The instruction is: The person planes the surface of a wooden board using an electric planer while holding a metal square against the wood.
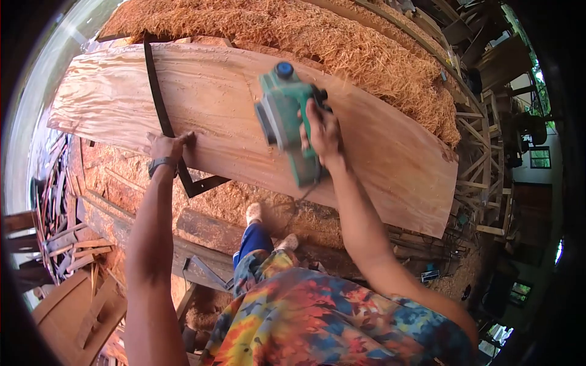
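Observation:
A wide, pale reddish wooden board [220, 97] lies lengthwise in front of me, with wavy grain and scattered shavings on its face. My left hand [166, 148] grips a dark metal carpenter's square [156, 91] at the board's near edge. The long arm of the square crosses the board, and its short arm sticks out below the near edge. Over the middle of the board, my right hand [323, 135] is closed round the handle of a green electric planer [285, 100] with a blue front knob. The planer is slightly blurred; whether it touches the wood I cannot tell.
Heaps of curly wood shavings [360, 49] line the far side of the board. Shavings and timber offcuts [213, 229] surround my feet. A stack of wood scraps [76, 247] is at left, and a wooden frame [482, 158] stands at right.

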The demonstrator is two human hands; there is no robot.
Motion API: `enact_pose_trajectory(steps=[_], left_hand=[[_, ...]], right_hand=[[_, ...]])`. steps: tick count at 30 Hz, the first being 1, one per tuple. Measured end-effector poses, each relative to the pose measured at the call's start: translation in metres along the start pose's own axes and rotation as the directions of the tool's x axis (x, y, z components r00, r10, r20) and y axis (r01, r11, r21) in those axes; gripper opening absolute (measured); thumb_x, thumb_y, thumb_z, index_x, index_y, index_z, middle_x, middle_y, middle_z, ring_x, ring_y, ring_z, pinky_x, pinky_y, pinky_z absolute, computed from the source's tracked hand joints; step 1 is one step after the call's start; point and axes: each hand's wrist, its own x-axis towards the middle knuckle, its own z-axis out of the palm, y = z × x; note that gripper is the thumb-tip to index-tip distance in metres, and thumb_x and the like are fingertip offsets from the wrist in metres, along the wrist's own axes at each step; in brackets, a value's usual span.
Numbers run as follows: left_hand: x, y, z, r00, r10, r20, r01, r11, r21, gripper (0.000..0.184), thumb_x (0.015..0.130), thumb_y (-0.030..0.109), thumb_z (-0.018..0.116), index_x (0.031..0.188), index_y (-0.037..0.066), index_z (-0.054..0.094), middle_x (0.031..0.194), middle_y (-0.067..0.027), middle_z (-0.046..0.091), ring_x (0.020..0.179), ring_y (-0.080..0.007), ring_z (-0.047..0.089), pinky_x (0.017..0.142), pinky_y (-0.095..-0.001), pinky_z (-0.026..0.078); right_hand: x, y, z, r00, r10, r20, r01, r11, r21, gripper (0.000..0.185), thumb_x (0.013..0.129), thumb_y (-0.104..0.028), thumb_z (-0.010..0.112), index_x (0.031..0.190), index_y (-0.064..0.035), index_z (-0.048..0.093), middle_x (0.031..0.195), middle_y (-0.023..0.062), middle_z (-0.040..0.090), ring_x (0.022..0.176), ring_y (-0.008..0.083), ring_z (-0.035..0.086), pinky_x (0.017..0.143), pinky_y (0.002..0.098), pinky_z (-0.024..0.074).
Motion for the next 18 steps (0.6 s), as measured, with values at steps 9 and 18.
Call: enact_pose_trajectory(steps=[9,18], left_hand=[[0.014,-0.007,0.016,0.998,-0.047,-0.043,0.046,0.999,-0.025,0.094,0.071,0.077,0.067,0.114,-0.006,0.069,0.147,-0.035,0.039,0.139,-0.0417,0.04,0.12,-0.0551,0.012],[0.025,-0.013,0.021,1.0,-0.019,-0.001,0.019,1.0,0.017,0.095,0.072,0.081,0.063,0.119,-0.001,0.069,0.145,-0.0315,0.045,0.146,-0.0395,0.028,0.118,-0.0622,0.01]], right_hand=[[0.133,-0.015,0.02,0.999,-0.04,-0.018,0.041,0.998,0.05,0.065,0.093,-0.066,0.054,0.094,-0.0008,0.057,0.06,0.0036,0.051,0.044,0.012,0.048,0.041,0.0278,0.0426],[-0.089,0.019,-0.021,0.997,0.05,-0.052,-0.049,0.999,0.013,0.05,0.1,-0.054,0.051,0.092,-0.0049,0.058,0.055,0.0011,0.048,0.04,0.0112,0.044,0.04,0.0283,0.0382]])
